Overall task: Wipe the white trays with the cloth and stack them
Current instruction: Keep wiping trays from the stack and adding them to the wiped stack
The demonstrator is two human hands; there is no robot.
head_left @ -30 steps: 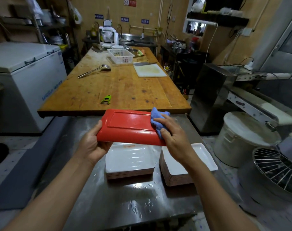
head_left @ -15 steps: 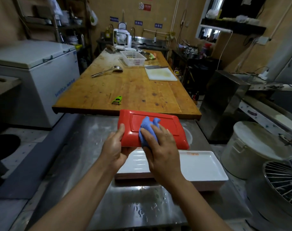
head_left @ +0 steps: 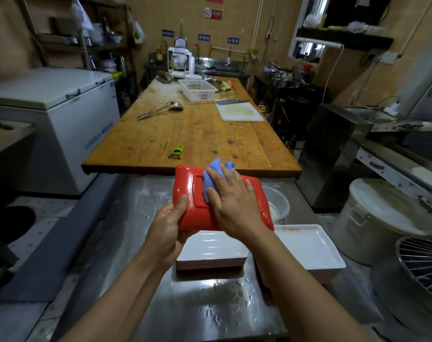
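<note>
Held tray (head_left: 190,191) above left stack (head_left: 211,255); right stack (head_left: 313,253) beside; wooden table (head_left: 197,134) behind.

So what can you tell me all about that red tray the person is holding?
The red tray is a glossy rectangle with rounded corners and looks like plastic. Its red underside faces up, showing a raised rectangular ridge. It is held tilted in the air above the stack of white trays on the steel table. The left hand grips its near-left corner, thumb on top. The right hand presses a blue cloth onto it.
</note>
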